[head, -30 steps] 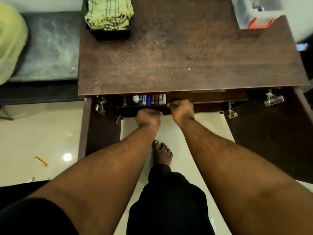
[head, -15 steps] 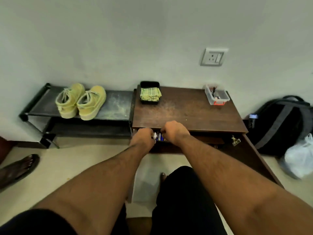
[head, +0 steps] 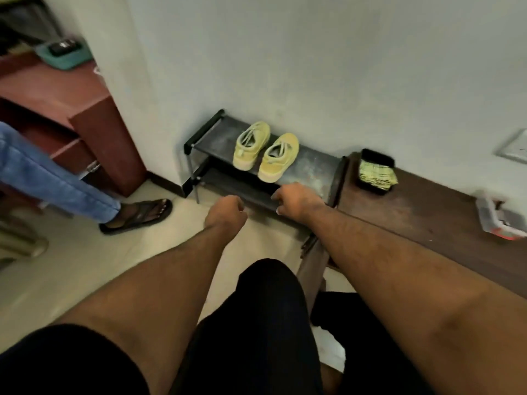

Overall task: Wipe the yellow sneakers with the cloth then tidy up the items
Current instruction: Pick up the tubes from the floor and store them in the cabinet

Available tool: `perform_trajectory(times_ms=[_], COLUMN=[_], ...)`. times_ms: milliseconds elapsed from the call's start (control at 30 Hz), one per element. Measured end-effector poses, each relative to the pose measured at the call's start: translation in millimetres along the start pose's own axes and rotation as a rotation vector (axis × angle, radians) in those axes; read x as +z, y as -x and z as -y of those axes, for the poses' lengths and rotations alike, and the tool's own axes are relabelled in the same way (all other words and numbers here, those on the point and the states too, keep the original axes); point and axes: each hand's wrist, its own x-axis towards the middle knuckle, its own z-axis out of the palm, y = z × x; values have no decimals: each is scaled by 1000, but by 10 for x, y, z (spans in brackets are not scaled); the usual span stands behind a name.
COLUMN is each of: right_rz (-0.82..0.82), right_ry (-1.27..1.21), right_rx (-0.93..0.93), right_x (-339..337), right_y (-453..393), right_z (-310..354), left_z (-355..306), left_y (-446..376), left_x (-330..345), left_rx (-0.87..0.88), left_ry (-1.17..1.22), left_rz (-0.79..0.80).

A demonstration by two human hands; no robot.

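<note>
At far left, on a reddish-brown cabinet (head: 71, 101), a teal tray (head: 67, 57) holds a dark object too blurred to name. Below it a second person's leg in blue jeans (head: 48, 172) crosses the pale floor (head: 71, 252), the foot in a dark sandal (head: 139, 213).

Further right, against the white wall (head: 313, 52), stands a low black shoe rack (head: 310, 166) with two shelves. The yellow sneakers (head: 265, 151) sit side by side on its top shelf, toes toward the camera and touching or nearly touching each other.

In front of the rack, both bare arms reach forward. The left hand (head: 226, 210) is curled into a loose fist over the floor and holds nothing. The right hand (head: 298, 199) hangs just before the rack's front edge, below the right-hand sneaker, its fingers bent downward and empty; whether they touch the rack cannot be told.

Right of the rack and against it is a dark wooden table (head: 427, 212). Near its back edge a black tray (head: 376, 172) holds the folded yellow-green checked cloth (head: 376, 173). At far right a clear plastic box (head: 499, 220) with a red-orange clasp rests on the table, and a wall socket (head: 513, 148) shows above it.
</note>
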Motion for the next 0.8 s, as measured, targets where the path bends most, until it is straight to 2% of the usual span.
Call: perform_trajectory(times_ms=[300,500,633,800], right_rz=[310,484,557,592], right_ry=[7,-13,-17,-70], right_rx=[-121,-186,-213,-249], right_x=[1622,2521,2968,3486], right_y=[-1236,-1771,-2095,-2405], right_z=[204,257,391,622], left_z=[1870,2696,3105,3424], left_y=[-361,-287,-298,-601], left_x=[838,1471,1786,2001], left_rx=[-470,-676,-787,-809], left_ry=[100,140,168,179], left_rz=[94,107,116,29])
